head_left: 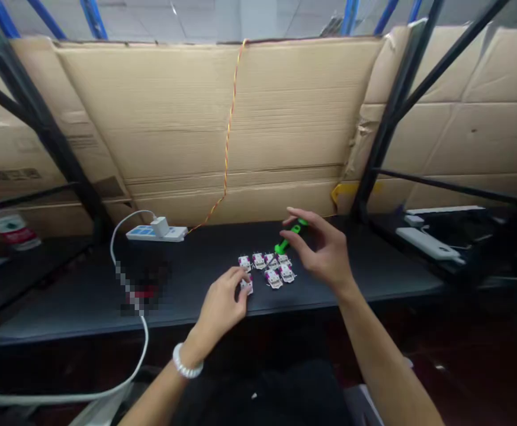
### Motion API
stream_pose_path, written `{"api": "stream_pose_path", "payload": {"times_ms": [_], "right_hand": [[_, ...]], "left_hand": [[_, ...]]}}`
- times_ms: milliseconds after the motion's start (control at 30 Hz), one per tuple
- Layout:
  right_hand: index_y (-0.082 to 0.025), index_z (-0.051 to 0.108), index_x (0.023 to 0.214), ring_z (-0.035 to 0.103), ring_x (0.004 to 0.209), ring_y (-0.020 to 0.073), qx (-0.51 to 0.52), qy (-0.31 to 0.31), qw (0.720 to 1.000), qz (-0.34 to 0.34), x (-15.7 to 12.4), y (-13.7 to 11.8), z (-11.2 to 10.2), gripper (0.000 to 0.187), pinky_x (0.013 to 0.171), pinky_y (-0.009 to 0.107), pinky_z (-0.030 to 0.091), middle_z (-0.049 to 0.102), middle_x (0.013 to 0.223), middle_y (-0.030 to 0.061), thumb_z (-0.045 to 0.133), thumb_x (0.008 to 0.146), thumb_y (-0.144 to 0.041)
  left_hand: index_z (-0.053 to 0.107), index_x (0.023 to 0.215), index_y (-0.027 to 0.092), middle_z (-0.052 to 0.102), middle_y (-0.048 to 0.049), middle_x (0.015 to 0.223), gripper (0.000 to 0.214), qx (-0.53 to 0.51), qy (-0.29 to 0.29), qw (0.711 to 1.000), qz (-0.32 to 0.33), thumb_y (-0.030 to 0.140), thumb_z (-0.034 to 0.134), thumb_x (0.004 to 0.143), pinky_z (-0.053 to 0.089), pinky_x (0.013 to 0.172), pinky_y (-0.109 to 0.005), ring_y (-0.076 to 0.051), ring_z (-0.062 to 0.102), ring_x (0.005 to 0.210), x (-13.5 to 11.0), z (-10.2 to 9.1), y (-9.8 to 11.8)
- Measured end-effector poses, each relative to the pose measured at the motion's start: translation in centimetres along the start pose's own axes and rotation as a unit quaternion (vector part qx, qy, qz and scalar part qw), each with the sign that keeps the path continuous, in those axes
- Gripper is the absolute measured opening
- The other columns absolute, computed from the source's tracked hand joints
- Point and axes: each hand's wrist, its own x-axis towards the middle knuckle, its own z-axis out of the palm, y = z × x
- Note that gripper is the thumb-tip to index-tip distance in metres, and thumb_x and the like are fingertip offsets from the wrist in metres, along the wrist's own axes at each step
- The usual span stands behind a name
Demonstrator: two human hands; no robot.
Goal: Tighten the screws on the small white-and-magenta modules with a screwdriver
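Note:
My left hand [226, 300] is closed around a small white part with a purple bit [246, 285] at the near left of a group of like parts. Fingers of that hand cover much of it. My right hand [323, 251] grips a green screwdriver [290, 238], held tilted between thumb and fingers. Its lower end points down and left over the group of small white parts [273, 278], which lie in two rough rows on the black tabletop [205, 251]. Whether the tip touches one of them I cannot tell.
A white power strip [157, 232] with a plugged-in charger stands at the back left, its white cable [145, 337] running to the front edge. A cardboard wall [173, 118] closes the back, with a twisted wire [228, 142] hanging down it. Black metal posts [387, 124] flank the table.

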Motion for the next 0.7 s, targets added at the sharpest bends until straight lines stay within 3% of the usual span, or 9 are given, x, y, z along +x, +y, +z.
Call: {"api": "stream_pose_path", "payload": {"times_ms": [133, 300, 700], "right_hand": [[-0.027, 0.073, 0.133, 0.077, 0.092, 0.0219, -0.005, 0.042, 0.999, 0.021, -1.0, 0.1, -2.7, 0.039, 0.088, 0.042, 0.068, 0.076, 0.108, 0.0054, 0.078, 0.095, -0.031], [-0.026, 0.074, 0.131, 0.078, 0.089, 0.0221, -0.03, 0.068, 0.997, 0.021, -2.3, 0.1, -4.5, 0.037, 0.084, 0.041, 0.068, 0.077, 0.106, 0.0054, 0.078, 0.094, -0.032], [-0.028, 0.074, 0.13, 0.078, 0.091, 0.0216, -0.03, 0.066, 0.997, 0.031, -3.1, 1.0, -5.5, 0.036, 0.086, 0.039, 0.069, 0.077, 0.107, 0.0049, 0.078, 0.095, -0.03]], "left_hand": [[0.076, 0.093, 0.023, 0.077, -0.0074, 0.105, 0.016, 0.056, -0.046, 0.996, 0.048, 0.014, 0.062, 0.096, 0.052, 0.103, -0.049, -0.028, 0.069, 0.105, 1.7, 0.5, 1.4], [0.08, 0.088, 0.022, 0.081, -0.0076, 0.098, 0.023, 0.097, -0.12, 0.986, 0.069, 0.011, 0.062, 0.096, 0.04, 0.111, -0.056, -0.029, 0.068, 0.106, 2.9, 2.2, 2.9], [0.082, 0.091, 0.022, 0.084, -0.0058, 0.1, 0.026, 0.09, -0.114, 0.988, 0.054, 0.007, 0.062, 0.096, 0.043, 0.106, -0.05, -0.026, 0.073, 0.101, 2.9, 2.1, 2.7]]}}
